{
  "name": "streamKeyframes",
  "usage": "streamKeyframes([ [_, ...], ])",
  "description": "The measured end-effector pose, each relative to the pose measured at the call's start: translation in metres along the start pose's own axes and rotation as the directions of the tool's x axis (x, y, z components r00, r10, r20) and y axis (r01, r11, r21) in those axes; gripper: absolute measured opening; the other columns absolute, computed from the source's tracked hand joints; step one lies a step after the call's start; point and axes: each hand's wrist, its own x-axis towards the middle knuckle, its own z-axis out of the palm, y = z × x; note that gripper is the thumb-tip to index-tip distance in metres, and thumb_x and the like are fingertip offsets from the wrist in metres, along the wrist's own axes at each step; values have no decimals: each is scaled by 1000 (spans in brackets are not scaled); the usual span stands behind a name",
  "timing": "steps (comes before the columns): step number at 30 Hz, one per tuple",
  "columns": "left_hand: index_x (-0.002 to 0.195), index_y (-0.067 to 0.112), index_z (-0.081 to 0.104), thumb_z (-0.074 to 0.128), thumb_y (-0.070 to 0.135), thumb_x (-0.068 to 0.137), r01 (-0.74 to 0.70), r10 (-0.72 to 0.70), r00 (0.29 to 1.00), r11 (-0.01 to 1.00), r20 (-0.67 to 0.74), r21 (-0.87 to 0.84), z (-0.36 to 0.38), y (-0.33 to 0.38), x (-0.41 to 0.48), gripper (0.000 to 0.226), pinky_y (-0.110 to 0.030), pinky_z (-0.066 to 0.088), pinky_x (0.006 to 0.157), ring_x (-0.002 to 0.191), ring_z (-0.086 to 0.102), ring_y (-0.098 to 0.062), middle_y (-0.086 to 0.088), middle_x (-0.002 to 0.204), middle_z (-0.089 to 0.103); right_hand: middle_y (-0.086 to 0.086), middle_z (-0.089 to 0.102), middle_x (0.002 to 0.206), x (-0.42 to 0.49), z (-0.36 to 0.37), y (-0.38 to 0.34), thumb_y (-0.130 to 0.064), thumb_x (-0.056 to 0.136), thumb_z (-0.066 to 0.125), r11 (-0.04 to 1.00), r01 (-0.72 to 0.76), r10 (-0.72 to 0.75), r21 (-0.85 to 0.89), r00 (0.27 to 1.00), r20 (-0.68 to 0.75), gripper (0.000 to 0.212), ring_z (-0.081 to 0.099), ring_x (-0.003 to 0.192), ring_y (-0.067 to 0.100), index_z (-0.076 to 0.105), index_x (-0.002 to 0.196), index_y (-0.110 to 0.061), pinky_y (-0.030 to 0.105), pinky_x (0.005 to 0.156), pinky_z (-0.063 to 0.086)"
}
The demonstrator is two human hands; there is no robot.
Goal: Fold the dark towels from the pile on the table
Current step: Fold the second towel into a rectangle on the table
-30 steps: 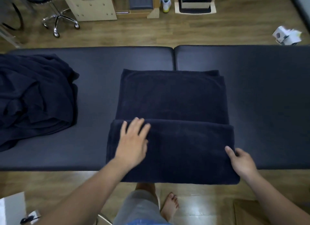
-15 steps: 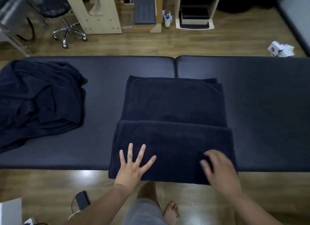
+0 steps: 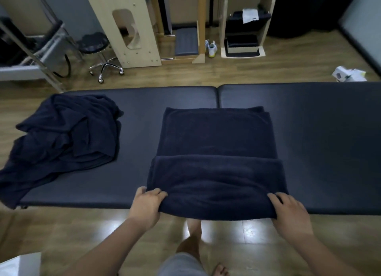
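Observation:
A dark navy towel (image 3: pixel 216 144) lies partly folded in the middle of the padded table (image 3: pixel 319 131), its near third doubled over and hanging past the front edge. My left hand (image 3: pixel 147 205) grips the near left corner of that folded part, fingers curled over the top. At the near right corner my right hand (image 3: pixel 288 212) grips the towel in the same way. The near edge sags between my hands. A rumpled pile of dark towels (image 3: pixel 59 139) sits at the table's left end, apart from both hands.
Beyond the table stand a wheeled stool (image 3: pixel 99 51), a wooden frame (image 3: pixel 127 26) and low wooden shelves (image 3: pixel 243 28). White paper scraps (image 3: pixel 348 74) lie on the wood floor at the far right. My bare feet are below the table's front edge.
Both hands left the towel's top surface and moved out to its near corners, which they now grip. The camera has tilted up, showing more of the room.

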Motion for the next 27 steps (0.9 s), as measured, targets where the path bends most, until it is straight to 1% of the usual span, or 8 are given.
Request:
streamKeyframes([
  [3,104,37,67,54,33,62,62,-45,991,989,127,-136,-11,-2,-4,44,-34,39,103,93,67,-10,15,98,71,-3,70,93,-13,-11,19,-20,40,92,999,-15,13,44,999,51,65,68,80,24,73,102,-20,38,69,55],
  [5,97,39,65,62,34,61,97,-18,973,937,232,-335,-25,-2,-11,36,-24,48,84,85,65,-5,18,89,71,-10,67,100,-24,-26,30,-27,60,79,996,-17,6,87,992,127,51,64,89,19,66,109,-29,31,75,49],
  [8,85,28,67,67,15,56,181,47,939,773,339,-608,-50,-1,-20,32,-25,47,59,67,61,-5,14,75,67,-15,63,89,-38,-55,45,-33,64,61,971,-69,-7,229,950,314,37,59,83,12,50,98,-43,27,69,45],
  [12,88,14,71,69,9,55,241,31,956,484,291,-841,-70,-3,-26,33,-28,47,69,79,64,-10,1,83,70,-15,69,86,-25,-93,72,-23,58,73,876,-193,75,442,960,270,37,64,84,11,58,88,-39,29,72,50],
  [16,93,17,72,75,18,53,197,-201,967,189,158,-962,-86,-6,-7,40,-34,49,79,90,66,-19,-5,91,73,-3,70,99,13,-122,68,-6,72,82,581,-253,301,773,950,84,37,64,93,17,67,101,-25,22,74,49],
  [20,113,8,66,67,12,90,59,-481,859,-250,177,-967,-105,-2,40,24,-32,53,78,97,69,-23,-11,107,74,3,66,112,68,-132,45,-21,84,77,228,-244,427,943,895,129,41,61,105,19,63,122,-20,30,86,46],
  [23,114,8,66,65,23,95,103,-522,815,-298,252,-949,-98,-3,74,24,-27,57,67,89,72,-19,-10,105,75,3,64,117,110,-130,33,-28,87,74,221,-287,414,932,893,177,42,60,106,20,60,126,-23,32,88,47],
  [27,113,12,66,67,31,94,201,-518,789,-288,329,-936,-85,-21,118,27,-34,56,81,97,71,-23,-8,107,75,1,60,122,155,-120,28,-34,83,77,225,-384,421,895,867,266,57,58,110,19,53,134,-19,33,94,45],
])
